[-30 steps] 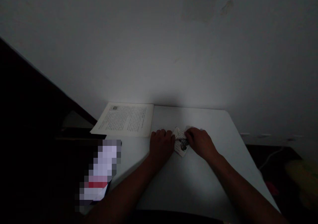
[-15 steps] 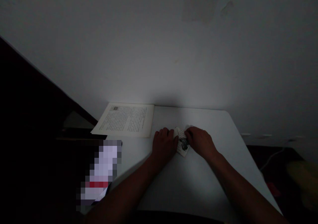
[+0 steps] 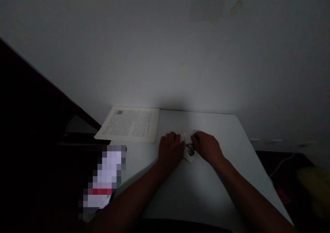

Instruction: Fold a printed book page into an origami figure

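Note:
A small folded piece of printed paper lies on the white table between my two hands. My left hand rests palm down on the paper's left part, fingers curled and pressed on it. My right hand covers the right part, its fingers bent and pinching the paper's top edge. Most of the paper is hidden under the hands. The room is dim.
A printed sheet of text lies flat at the table's far left corner. A blurred-out object sits at the left edge beside dark furniture. The table stands against a pale wall. A cable lies on the floor to the right.
My left hand has slid a little to the right over the folded paper, so less of it shows. My right hand has stayed almost in place.

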Motion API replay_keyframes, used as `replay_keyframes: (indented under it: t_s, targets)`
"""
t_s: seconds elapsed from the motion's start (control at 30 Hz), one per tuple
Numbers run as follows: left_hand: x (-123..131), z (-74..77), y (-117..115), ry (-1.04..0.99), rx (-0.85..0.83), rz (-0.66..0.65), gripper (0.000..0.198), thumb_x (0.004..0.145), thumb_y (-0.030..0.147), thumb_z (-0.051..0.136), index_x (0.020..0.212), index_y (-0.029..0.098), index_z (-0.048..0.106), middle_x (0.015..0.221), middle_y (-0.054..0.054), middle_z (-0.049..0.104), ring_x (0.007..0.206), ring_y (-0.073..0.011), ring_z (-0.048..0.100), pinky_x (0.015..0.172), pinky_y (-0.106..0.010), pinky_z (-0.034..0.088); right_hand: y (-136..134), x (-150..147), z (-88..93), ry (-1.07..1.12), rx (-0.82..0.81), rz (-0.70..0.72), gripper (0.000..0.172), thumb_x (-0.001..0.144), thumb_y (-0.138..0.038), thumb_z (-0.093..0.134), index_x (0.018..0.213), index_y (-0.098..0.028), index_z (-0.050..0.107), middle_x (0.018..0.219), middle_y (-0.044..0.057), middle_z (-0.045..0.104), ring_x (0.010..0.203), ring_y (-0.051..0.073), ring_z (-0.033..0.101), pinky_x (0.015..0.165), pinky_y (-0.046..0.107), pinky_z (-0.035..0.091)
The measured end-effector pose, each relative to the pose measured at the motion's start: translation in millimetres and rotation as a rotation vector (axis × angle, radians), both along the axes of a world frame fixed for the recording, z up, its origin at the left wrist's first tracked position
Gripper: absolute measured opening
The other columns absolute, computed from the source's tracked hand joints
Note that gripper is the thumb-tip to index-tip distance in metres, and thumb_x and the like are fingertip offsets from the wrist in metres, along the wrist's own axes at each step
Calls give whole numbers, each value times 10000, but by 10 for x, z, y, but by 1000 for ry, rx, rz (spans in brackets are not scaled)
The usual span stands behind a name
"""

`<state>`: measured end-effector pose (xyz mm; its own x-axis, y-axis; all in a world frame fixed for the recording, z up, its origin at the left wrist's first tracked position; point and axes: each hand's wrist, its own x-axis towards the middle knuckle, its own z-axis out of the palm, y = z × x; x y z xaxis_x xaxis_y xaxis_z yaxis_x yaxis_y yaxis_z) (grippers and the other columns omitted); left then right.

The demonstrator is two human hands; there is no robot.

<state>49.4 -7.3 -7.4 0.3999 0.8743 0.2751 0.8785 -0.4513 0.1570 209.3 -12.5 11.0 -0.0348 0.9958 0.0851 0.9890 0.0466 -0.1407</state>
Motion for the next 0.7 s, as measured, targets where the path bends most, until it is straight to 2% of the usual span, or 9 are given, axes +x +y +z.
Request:
replay_keyframes:
  t_s: [0.33,0.5,0.7]
  targets:
    - [-5,-34,2,-11,17,-3,255,901,332,433,1041,168,571,982,-84,567,912,-244,506,793,-391,386,-17,47,-76,58,79,38,238,899,-293,434,846,-173,632,849,64,678,774,196,616,689,307,382]
    - [-43,-44,10,-54,-3,-22,250,886,326,475,1070,182,566,996,-78,567,932,-228,509,814,-378,387,-43,134,-132,205,104,119,242,893,-303,445,834,-178,643,827,52,670,778,177,593,744,298,389]
    - [-74,-54,14,-124,-25,-40,264,883,326,487,1097,186,555,1005,-82,569,942,-219,511,828,-372,388,-91,202,-156,353,138,153,234,881,-321,477,820,-189,660,800,39,670,779,176,591,766,309,395]
